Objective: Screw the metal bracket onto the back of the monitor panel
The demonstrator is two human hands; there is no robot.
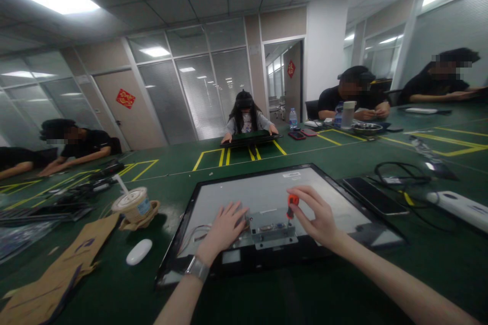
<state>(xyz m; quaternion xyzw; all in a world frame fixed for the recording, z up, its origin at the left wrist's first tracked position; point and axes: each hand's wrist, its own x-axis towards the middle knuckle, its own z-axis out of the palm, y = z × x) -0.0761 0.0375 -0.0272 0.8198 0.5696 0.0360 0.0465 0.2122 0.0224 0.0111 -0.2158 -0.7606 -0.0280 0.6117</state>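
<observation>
A flat display panel point(244, 190) with a black frame lies back side up on the table in front of me. On its near half sits a metal bracket point(274, 238) with a small circuit board and ports. My right hand point(318, 216) pinches the orange handle of a small screwdriver point(293, 203), which stands upright with its tip at the bracket's right end. My left hand point(225, 228) lies flat with fingers stretched, resting on the panel at the bracket's left side. Thin cables point(194, 236) run out beside that hand.
Left of the panel are a white oval case point(139, 252), a drink cup point(131, 203) with a straw, and brown paper packaging point(64, 269). To the right lie a phone point(375, 196), black cables point(400, 172) and a white device point(461, 208). Several people sit around the table.
</observation>
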